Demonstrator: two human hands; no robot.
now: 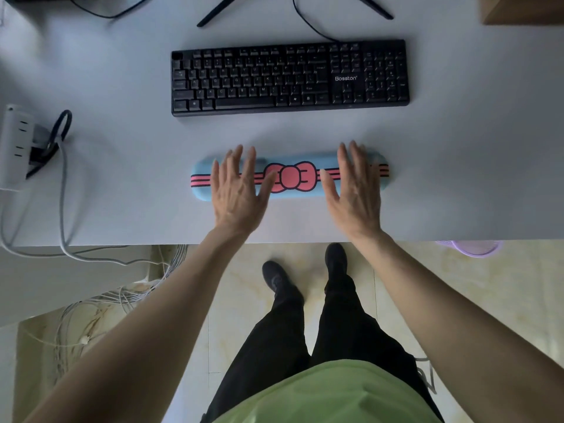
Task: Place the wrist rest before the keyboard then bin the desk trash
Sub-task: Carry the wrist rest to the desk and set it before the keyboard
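A light blue wrist rest with a pink bow and pink stripes lies flat on the white desk, parallel to the black keyboard and a short gap nearer to me than it. My left hand lies flat over the rest's left part, fingers spread. Over its right part, my right hand is spread the same way. Neither hand grips it. No desk trash shows on the visible desk surface.
A white power strip with a black plug and grey cables sits at the desk's left edge. Monitor stand legs and a wooden box are at the back. A purple mesh bin peeks out below the desk edge at right.
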